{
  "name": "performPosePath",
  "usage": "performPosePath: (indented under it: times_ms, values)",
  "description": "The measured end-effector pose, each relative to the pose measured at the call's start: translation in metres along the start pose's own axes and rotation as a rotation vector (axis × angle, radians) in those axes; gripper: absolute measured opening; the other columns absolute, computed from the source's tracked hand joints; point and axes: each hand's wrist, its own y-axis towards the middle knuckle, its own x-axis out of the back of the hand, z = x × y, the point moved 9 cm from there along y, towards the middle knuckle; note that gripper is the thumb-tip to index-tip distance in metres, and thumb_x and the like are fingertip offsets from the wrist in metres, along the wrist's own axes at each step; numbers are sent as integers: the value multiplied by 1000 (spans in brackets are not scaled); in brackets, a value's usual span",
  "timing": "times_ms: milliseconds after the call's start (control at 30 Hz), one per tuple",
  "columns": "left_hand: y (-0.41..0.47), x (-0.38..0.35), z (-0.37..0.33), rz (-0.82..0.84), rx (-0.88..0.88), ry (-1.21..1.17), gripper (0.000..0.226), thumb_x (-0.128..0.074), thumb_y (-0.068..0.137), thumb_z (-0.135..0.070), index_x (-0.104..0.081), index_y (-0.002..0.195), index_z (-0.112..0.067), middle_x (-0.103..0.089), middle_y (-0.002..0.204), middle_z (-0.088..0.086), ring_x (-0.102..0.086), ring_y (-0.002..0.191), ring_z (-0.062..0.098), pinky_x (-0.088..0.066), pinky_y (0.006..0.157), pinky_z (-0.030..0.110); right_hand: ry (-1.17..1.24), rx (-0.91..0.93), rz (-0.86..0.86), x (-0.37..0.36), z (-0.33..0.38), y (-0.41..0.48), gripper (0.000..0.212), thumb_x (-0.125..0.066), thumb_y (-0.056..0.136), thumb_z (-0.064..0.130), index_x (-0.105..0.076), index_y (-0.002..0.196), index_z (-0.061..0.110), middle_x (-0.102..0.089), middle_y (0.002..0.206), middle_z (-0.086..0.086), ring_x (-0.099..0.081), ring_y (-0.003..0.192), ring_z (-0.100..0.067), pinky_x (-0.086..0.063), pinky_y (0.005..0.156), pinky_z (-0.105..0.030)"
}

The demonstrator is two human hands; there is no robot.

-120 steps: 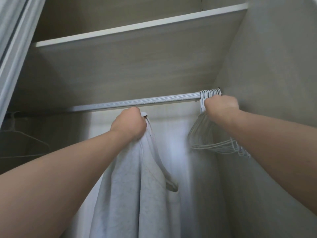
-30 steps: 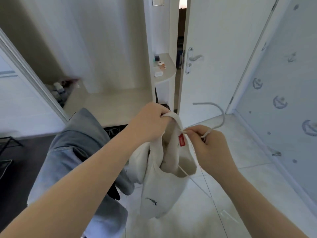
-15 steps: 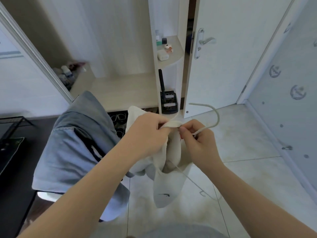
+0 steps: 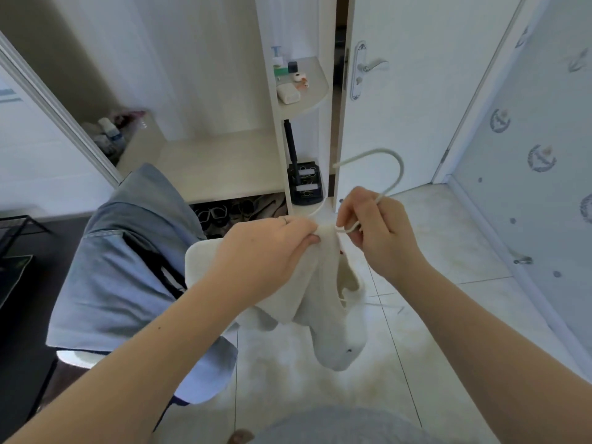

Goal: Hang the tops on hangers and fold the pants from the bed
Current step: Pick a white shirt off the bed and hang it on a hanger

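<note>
Standing over a pale tiled floor [image 4: 448, 251], the person has a grey garment at the bottom edge of the view, and both bare forearms reach forward from there. The two hands meet at the centre, close together and almost touching.

The left hand [image 4: 266, 251] is clenched round a bunched fold at the upper edge of the white top [image 4: 330, 315]. The rest of the top sags below the hands in loose folds, clear of the floor. The right hand [image 4: 378, 232] has its fingers curled and pinches the white hanger [image 4: 400, 168] at the base of its hook, right where the gathered cloth ends. The hook arcs up and to the left above that hand, and thin lengths of the hanger's wire show faintly below the top.

Just left of the left forearm hangs a blue denim shirt [image 4: 121, 267], with a dark strap running down it. I cannot tell what carries it.

Beyond the hands is an open wardrobe with a pale wooden base board [image 4: 217, 165], and shoes [image 4: 230, 213] are tucked into the gap under it. At its right end, a rounded corner shelf [image 4: 317, 100] holds small bottles and a white box. A black item sits on the lower shelf beneath it. To the right is a white door [image 4: 416, 91] with a silver lever handle [image 4: 371, 67]. Farther right again is a pale blue wall [image 4: 541, 123] dotted with round decals.
</note>
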Motion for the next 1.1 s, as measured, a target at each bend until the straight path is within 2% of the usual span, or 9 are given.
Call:
performPosePath:
  times_ms: [200,400,533,600,700,800,967,1033,1100]
  values:
    - [-8,-18,9,53,132,-37,57,-15,99,-51,-62,119,-27,-67,103,-7,-64,94,17,-51,76,40,-119,1,123,-20,-8,5,54,-32,102,44,-59,77,6,-53,60,-8,-45,53,-8,-39,56,-22]
    - [-24,-15,45,-127,320,-199,31,-40,105,-34,-65,104,-16,-67,89,-3,-60,84,21,-41,71,33,-291,365,-197,6,13,-26,18,-43,97,14,-60,101,10,-63,90,1,-56,74,0,-38,70,-12]
    - [-42,6,58,-336,425,-321,22,-47,105,-28,-49,82,-25,-46,61,-14,-47,63,17,-33,61,34,-327,21,236,-49,-35,-40,29,-59,97,20,-56,126,25,-62,114,12,-59,105,-3,-46,89,-18]
    - [-45,8,60,-383,440,-356,24,-46,102,-29,-49,79,-22,-44,58,-12,-44,58,13,-36,58,36,-331,-47,353,-70,-49,-46,17,-63,96,22,-58,106,34,-59,98,21,-56,93,1,-43,83,-17]
    - [-49,6,65,-404,458,-366,27,-49,103,-24,-56,81,-12,-46,58,-8,-45,57,11,-40,56,39,-347,-52,320,-74,-50,-42,17,-65,94,20,-55,80,23,-57,80,6,-54,79,-12,-44,74,-28]
    - [-56,4,75,-425,515,-371,24,-50,104,-24,-61,86,-12,-50,59,-8,-49,58,13,-42,57,40,-397,33,314,-74,-48,-44,15,-63,96,17,-57,82,17,-61,81,4,-58,81,-13,-43,71,-21]
    - [-59,-1,77,-422,523,-395,21,-50,104,-25,-62,88,-16,-51,60,-11,-49,58,10,-40,57,34,-458,-147,526,-97,-97,-65,20,-51,102,25,-54,88,11,-63,79,-4,-50,67,-15,-39,66,-30]
    - [-61,1,78,-425,518,-393,20,-51,104,-23,-63,89,-16,-50,60,-13,-49,57,8,-38,56,29,-551,-152,582,-100,-115,-67,21,-48,103,30,-63,97,17,-67,82,-2,-54,76,-15,-37,90,-30]
    - [-64,5,83,-441,507,-391,21,-52,104,-22,-62,87,-15,-51,60,-10,-48,57,10,-37,54,27,-790,-130,626,-93,-135,-67,28,-44,104,41,-65,111,25,-69,93,5,-56,105,-12,-9,119,-45]
